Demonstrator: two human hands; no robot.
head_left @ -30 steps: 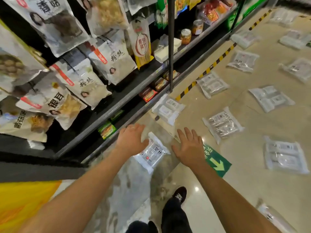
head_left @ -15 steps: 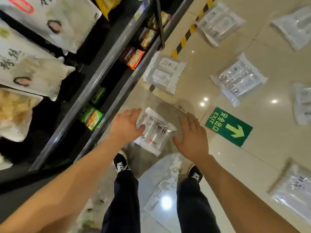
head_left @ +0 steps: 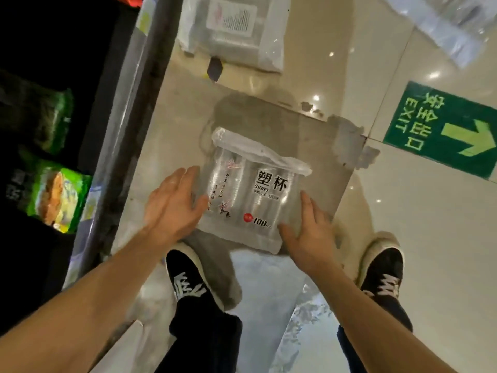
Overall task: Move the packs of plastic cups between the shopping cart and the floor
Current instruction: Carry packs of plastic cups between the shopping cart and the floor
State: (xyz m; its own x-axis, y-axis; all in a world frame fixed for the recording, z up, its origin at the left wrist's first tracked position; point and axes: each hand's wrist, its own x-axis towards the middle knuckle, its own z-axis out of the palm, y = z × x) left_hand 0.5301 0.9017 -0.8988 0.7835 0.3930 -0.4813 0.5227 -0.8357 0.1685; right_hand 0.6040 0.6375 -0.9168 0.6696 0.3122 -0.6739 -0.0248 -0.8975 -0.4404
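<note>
Closing in since half a second ago, your view has dropped towards the floor (head_left: 419,238) and both hands now bracket the pack of plastic cups (head_left: 252,192), which fills far more of the frame. Far to the left of your left hand, green snack packets (head_left: 57,195) sit in the dark bottom shelf (head_left: 126,135), out of the job. Your left hand (head_left: 173,203) lies with fingers straight along the pack's left edge and its thumb touching the film, not curled round anything. The pack sits between your hands, label up, on or barely above a grey patch of floor; which of the two cannot be told. Your right hand (head_left: 309,232) mirrors the left, fingers straight along the right edge, thumb at the lower corner. A hand on each side makes sense: slack film over stacked cups would probably sag or slip from a one-sided pinch. Beyond your fingertips lies a second pack (head_left: 236,30), and a third pack (head_left: 443,25) further right. Right of your right hand is a green exit sign (head_left: 441,130). The shopping cart is out of view.
</note>
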